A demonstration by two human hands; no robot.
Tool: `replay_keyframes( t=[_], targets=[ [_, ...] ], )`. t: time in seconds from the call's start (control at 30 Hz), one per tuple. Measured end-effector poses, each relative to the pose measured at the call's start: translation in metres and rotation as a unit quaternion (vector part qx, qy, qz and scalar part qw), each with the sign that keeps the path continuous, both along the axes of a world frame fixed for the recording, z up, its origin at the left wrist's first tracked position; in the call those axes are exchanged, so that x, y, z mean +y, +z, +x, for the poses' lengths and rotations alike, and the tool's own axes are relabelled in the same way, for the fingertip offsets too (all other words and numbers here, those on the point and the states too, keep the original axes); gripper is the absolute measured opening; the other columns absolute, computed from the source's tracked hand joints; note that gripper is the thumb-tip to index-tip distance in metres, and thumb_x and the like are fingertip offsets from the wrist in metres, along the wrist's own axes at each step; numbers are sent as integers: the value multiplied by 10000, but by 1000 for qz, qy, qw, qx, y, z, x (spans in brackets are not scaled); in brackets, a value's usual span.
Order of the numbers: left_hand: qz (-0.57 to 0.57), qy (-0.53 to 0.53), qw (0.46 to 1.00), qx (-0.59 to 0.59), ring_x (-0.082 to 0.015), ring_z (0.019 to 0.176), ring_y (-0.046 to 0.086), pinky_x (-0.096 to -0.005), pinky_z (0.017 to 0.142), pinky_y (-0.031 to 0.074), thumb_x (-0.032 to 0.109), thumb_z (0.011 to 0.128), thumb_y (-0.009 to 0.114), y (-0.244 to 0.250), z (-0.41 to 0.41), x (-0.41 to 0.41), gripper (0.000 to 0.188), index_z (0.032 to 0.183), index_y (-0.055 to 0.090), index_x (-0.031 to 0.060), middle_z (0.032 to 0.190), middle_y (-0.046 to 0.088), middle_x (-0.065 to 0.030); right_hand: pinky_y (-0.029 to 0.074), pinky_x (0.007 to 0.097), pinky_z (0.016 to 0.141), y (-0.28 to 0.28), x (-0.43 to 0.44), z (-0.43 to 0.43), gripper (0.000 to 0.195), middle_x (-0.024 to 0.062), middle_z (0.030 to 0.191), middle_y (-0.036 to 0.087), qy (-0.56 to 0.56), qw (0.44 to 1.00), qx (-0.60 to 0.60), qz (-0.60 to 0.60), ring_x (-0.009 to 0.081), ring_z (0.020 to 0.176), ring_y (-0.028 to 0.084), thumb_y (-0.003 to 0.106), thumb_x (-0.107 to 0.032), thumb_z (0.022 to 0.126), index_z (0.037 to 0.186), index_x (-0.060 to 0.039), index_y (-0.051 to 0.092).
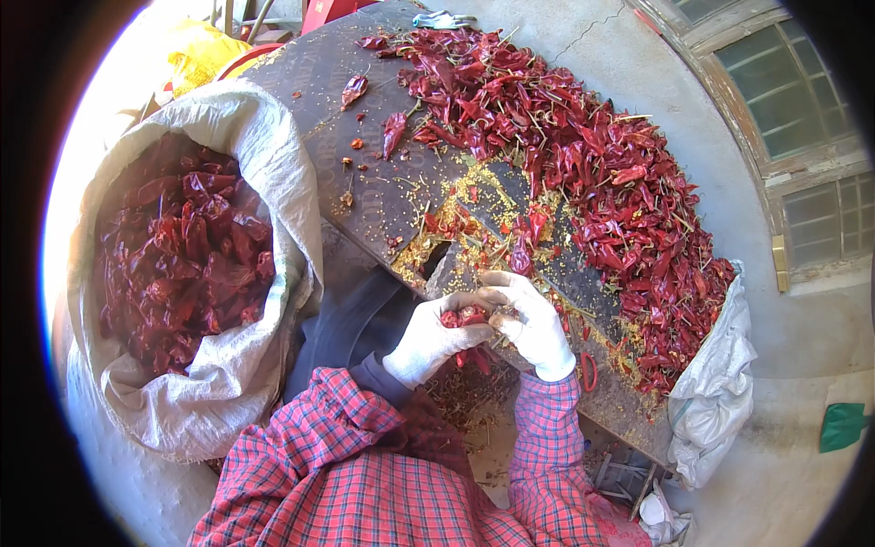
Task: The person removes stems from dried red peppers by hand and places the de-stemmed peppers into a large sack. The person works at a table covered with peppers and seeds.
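Both hands wear white work gloves with brown-stained fingertips, just over the table's near edge. My left hand (437,336) is closed around several dried red chili peppers (465,316), and more pepper tips hang below its fingers. My right hand (536,325) meets them from the other side with bent fingers, close to the left fingertips. Whether it pinches a stem or a pepper is hidden. A single dried pepper (521,254) lies on the table just beyond the hands. Yellow seeds (478,181) and broken bits are scattered around it.
A large heap of dried chilies with stems (581,150) covers the far and right table (321,89). At left stands an open white woven sack (290,178) of peppers. A red loop handle (588,371) lies right of my hands. Another glove (443,20) rests at the far edge.
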State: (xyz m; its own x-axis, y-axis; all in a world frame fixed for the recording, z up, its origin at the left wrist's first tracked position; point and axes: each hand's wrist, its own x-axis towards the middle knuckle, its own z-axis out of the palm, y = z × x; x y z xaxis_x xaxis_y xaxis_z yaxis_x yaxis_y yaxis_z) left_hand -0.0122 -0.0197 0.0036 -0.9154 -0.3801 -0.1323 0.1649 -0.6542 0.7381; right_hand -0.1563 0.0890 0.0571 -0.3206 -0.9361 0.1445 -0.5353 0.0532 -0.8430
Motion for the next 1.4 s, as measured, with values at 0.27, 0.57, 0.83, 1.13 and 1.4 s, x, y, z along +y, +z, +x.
replay_keyframes(
  t=[0.27, 0.57, 0.83, 1.13, 1.4],
  targets=[
    [-52, 0, 998, -27, -101, 896, 617, -259, 821, 514, 34, 810, 753, -5, -3, 7, 345, 1126, 629, -28, 1003, 668, -49, 497, 352, 898, -7, 11, 7, 327, 136, 1168, 628, -21, 998, 48, -41, 277, 1082, 609, 679, 4, 782, 1106, -33, 670],
    [-44, 0, 998, -40, -84, 889, 603, -248, 821, 503, 16, 794, 736, -10, 3, 10, 369, 1141, 621, -32, 1000, 663, -34, 522, 347, 813, -5, 5, 35, 128, 119, 1019, 660, -86, 968, 236, -14, 284, 970, 637, 653, -4, 794, 922, -14, 644],
    [30, 0, 1000, -4, -110, 809, 631, -247, 746, 519, 81, 865, 676, -5, 5, 7, 277, 1117, 615, -16, 970, 664, -54, 525, 362, 765, -29, 16, 26, 94, 133, 995, 664, -237, 968, 79, 31, 243, 876, 652, 608, -31, 869, 962, -20, 613],
    [72, 22, 997, 8, -115, 752, 629, -243, 678, 505, 175, 941, 620, -15, -3, 6, 228, 1089, 593, 4, 968, 677, -76, 496, 397, 805, -89, -10, -128, 208, 159, 995, 661, -428, 869, 230, 91, 318, 909, 638, 675, -227, 848, 942, -42, 665],
    [62, -32, 997, -12, -132, 743, 658, -246, 625, 536, 173, 950, 606, -1, 2, -1, 268, 1140, 596, -15, 934, 677, -76, 483, 419, 812, -109, -52, -162, 317, 148, 989, 626, -426, 831, 292, 204, 322, 904, 613, 767, -324, 757, 889, -53, 666]
  ],
)
